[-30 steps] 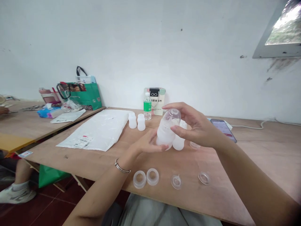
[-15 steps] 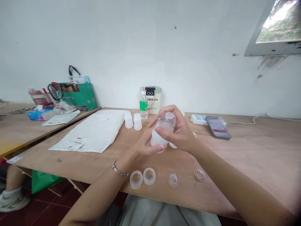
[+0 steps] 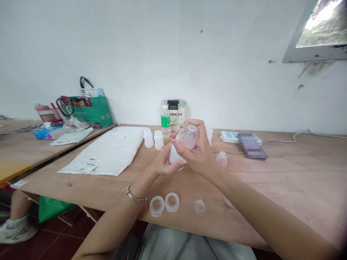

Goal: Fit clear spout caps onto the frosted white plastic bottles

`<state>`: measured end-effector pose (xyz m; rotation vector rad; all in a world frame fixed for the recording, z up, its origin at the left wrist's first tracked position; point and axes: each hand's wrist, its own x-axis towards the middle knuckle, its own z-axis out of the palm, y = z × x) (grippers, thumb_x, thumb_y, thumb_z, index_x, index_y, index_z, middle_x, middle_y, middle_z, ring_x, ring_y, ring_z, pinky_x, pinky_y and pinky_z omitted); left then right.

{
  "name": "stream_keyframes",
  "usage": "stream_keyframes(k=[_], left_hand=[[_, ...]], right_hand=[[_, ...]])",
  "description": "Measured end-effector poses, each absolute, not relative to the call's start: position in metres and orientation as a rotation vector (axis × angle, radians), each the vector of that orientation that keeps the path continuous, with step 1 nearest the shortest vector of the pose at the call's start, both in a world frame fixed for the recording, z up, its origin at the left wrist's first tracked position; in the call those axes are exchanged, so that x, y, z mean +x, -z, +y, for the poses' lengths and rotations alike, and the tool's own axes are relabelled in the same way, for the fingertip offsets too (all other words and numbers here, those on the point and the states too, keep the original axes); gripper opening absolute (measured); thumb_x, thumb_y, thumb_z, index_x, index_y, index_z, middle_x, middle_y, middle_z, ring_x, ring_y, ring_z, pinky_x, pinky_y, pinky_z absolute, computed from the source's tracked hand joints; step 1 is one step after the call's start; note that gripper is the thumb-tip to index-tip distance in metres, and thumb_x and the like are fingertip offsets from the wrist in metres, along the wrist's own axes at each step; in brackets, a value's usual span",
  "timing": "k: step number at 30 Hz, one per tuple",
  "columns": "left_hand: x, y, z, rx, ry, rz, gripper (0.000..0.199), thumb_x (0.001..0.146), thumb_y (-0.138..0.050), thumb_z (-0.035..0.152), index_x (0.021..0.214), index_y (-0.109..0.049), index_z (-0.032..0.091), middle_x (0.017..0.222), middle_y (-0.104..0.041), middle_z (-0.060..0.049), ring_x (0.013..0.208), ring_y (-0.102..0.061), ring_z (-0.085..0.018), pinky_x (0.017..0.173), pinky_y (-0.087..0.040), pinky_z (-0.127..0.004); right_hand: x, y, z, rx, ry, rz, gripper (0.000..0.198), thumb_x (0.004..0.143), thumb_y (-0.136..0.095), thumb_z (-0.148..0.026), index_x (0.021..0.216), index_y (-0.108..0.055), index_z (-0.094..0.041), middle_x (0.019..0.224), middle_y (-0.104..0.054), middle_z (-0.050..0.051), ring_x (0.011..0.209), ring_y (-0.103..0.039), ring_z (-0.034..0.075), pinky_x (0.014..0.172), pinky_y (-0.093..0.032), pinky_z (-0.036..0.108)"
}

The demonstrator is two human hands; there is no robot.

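Observation:
Over the middle of the table, my left hand (image 3: 162, 162) is closed around a white baby bottle (image 3: 175, 154). My right hand (image 3: 202, 146) is wrapped about the clear domed cap (image 3: 189, 136) at the bottle's upper end; the bottle leans, and the joint between them is partly covered by fingers. Near the front edge lie two translucent rings (image 3: 157, 206) and a clear nipple (image 3: 200, 206). A second round clear piece (image 3: 229, 203) shows partly from under my right forearm. Another clear cap (image 3: 221, 159) stands right of my hands. Two white hourglass-shaped pieces (image 3: 158, 140) stand to the left.
A white plastic mailer (image 3: 108, 148) covers the table's left part. By the wall stand a water bottle (image 3: 165, 123) and a paper bag (image 3: 179, 115). To the right are a power strip (image 3: 230, 136) and a phone (image 3: 252, 146). Another person's shoe (image 3: 18, 231) shows lower left.
Both hands have shifted slightly left with the bottle and cap, which tilt a little more. The clear cap on the table has come into view beside my right wrist.

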<state>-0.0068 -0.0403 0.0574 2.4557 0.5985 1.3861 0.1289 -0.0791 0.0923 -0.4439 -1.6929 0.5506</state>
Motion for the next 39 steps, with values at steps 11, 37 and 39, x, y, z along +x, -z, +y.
stream_keyframes(k=[11,37,39], left_hand=[[-0.005,-0.057,-0.029,2.257,-1.209,0.968,0.04,0.083,-0.055,0.047,0.11,-0.054,0.018,0.106,-0.063,-0.007,0.1,-0.059,-0.026,0.087,-0.048,-0.037],[-0.021,-0.007,0.038,2.111,-0.744,1.246,0.058,0.061,-0.074,0.045,0.108,-0.059,0.014,0.109,-0.066,-0.009,0.1,-0.061,-0.03,0.086,-0.047,-0.036],[-0.036,-0.025,0.026,2.165,-0.663,1.278,0.062,0.057,-0.076,0.049,0.109,-0.06,0.017,0.116,-0.065,-0.009,0.106,-0.059,-0.031,0.089,-0.045,-0.037]], right_hand=[[0.147,-0.086,-0.063,-0.73,-0.61,-1.791,0.065,0.085,-0.058,-0.045,0.137,-0.022,-0.034,0.139,-0.042,0.009,0.128,-0.044,0.027,0.097,-0.045,0.05],[0.174,-0.113,-0.09,-1.127,-0.627,-2.751,0.026,0.076,-0.062,-0.04,0.094,-0.058,-0.022,0.087,-0.065,0.003,0.074,-0.059,0.019,0.06,-0.043,0.03],[0.169,-0.1,-0.094,-1.156,-0.505,-2.879,0.028,0.068,-0.068,-0.041,0.087,-0.059,-0.023,0.081,-0.064,0.002,0.067,-0.058,0.02,0.052,-0.037,0.03]])
